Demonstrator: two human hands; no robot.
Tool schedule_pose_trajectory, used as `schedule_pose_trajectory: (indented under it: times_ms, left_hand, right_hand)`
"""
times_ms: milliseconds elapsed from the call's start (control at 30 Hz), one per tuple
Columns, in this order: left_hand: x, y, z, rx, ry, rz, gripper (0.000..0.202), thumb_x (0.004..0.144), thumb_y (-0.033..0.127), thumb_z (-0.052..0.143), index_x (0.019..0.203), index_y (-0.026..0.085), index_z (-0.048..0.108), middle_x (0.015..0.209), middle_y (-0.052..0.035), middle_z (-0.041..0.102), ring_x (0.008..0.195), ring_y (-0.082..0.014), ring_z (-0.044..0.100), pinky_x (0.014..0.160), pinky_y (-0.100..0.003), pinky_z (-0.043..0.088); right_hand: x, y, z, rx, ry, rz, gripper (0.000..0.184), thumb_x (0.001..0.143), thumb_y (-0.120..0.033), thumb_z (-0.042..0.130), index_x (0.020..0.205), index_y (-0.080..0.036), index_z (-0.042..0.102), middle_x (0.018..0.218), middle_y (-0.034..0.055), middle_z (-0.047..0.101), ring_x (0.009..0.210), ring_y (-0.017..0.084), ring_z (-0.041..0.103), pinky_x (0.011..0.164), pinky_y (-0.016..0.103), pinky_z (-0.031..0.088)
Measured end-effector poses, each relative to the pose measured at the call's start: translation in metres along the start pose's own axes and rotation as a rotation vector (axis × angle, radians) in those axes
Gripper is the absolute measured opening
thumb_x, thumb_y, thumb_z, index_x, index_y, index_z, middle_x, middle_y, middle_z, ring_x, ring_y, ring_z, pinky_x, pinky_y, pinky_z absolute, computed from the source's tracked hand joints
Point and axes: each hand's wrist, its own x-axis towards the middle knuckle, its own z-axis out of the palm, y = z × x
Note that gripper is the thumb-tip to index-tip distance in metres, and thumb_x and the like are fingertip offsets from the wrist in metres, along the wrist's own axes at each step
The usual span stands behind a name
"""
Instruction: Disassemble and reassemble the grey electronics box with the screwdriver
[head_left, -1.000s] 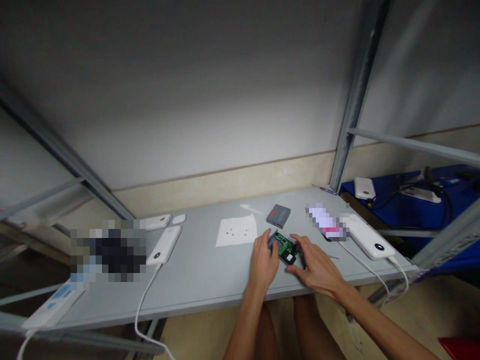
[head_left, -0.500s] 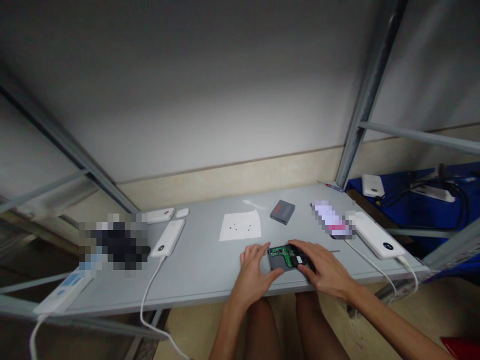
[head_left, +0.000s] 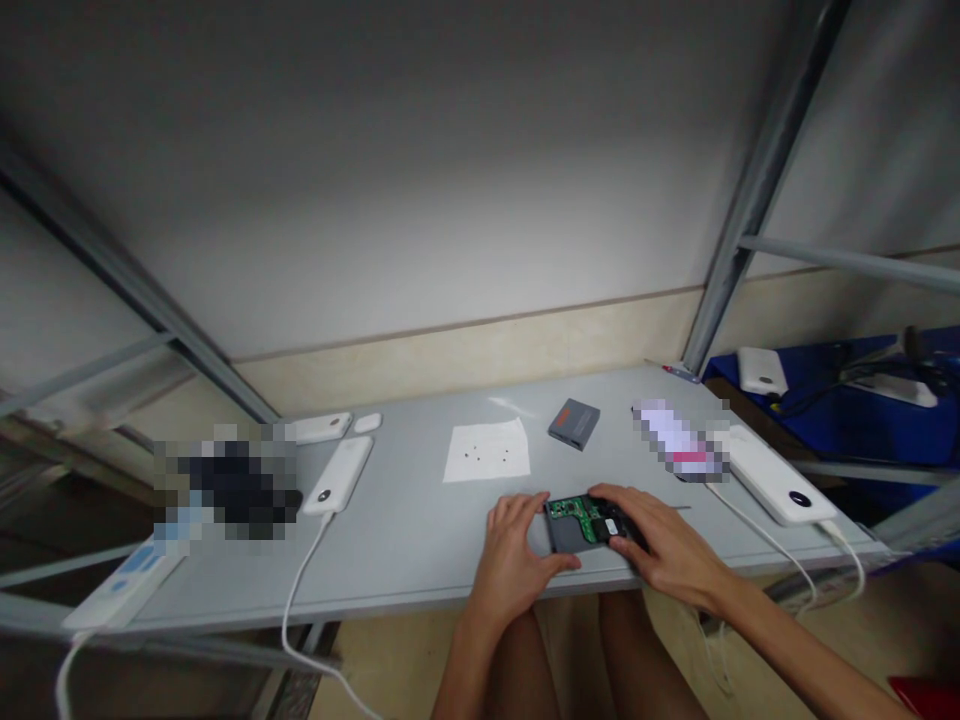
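Near the table's front edge lies an opened electronic device (head_left: 574,532), with a green circuit board, a flat grey section and black parts exposed. My left hand (head_left: 514,550) holds its left end, fingers at the far corner and thumb along the near edge. The right end sits in my right hand (head_left: 652,535), with the thumb on the near side and fingers over the top. These fingers hide part of the black section. A thin metal rod (head_left: 681,508) sticks out beyond my right hand; its other end is hidden. Behind the device rests a grey case (head_left: 576,424) with orange marking.
White paper (head_left: 487,465) bearing several tiny dark specks lies left of the case. A pixelated phone (head_left: 679,440) and cabled white power bank (head_left: 780,480) are on the right. Another power bank (head_left: 341,475) and a power strip (head_left: 124,585) are on the left. Metal posts frame the table.
The view has shifted slightly, so most things sit a little further right. Both hands keep hold of the device; my left thumb has slid a little along its near edge.
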Motion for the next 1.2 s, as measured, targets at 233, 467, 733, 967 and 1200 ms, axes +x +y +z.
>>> schedule_pose_trajectory:
  times_ms: [233,467,733,967,1200]
  left_hand:
    - [0.000,0.001,0.002,0.001,0.035,-0.017,0.080,0.060,0.040,0.097,0.132,0.029,0.065,0.125,-0.0068,0.068,0.118,-0.0313,0.057,0.103,-0.049,0.046]
    - [-0.002,0.004,0.001,-0.005,0.031,-0.026,0.079,0.063,0.041,0.096,0.133,0.029,0.064,0.126,-0.0074,0.067,0.118,-0.0317,0.056,0.104,-0.050,0.046]
    - [-0.004,0.007,0.003,-0.019,0.078,-0.041,0.079,0.059,0.035,0.098,0.129,0.028,0.063,0.122,-0.0055,0.067,0.120,-0.0309,0.054,0.106,-0.049,0.047]
    - [-0.005,0.010,0.003,-0.005,0.093,-0.017,0.064,0.069,0.031,0.091,0.125,0.026,0.062,0.121,-0.0065,0.065,0.120,-0.0307,0.053,0.107,-0.049,0.047]
    - [-0.007,0.014,0.003,-0.011,0.124,-0.025,0.053,0.075,0.027,0.084,0.122,0.022,0.059,0.122,-0.0088,0.062,0.121,-0.0301,0.052,0.107,-0.048,0.046]
  right_hand:
    - [-0.001,0.000,0.000,0.031,-0.004,0.030,0.051,0.095,-0.029,0.058,0.145,-0.023,0.055,0.147,0.0120,0.061,0.136,0.031,0.057,0.117,0.053,0.042]
    - [-0.004,0.005,0.004,0.038,0.011,-0.013,0.053,0.095,-0.031,0.059,0.147,-0.024,0.053,0.150,0.0127,0.058,0.139,0.031,0.054,0.118,0.053,0.042]
    - [-0.002,0.018,0.015,0.069,0.453,0.093,0.027,0.105,-0.036,0.042,0.119,-0.022,0.061,0.114,0.0123,0.072,0.108,0.027,0.068,0.098,0.046,0.055]
    - [0.035,-0.014,-0.018,-0.003,0.878,0.137,0.026,0.096,-0.044,0.062,0.103,-0.023,0.075,0.096,0.0092,0.066,0.091,0.027,0.062,0.089,0.044,0.050]
    - [0.102,-0.038,0.012,0.521,0.603,0.183,0.036,0.088,-0.052,0.072,0.102,-0.018,0.075,0.088,0.0069,0.076,0.081,0.023,0.069,0.077,0.035,0.054]
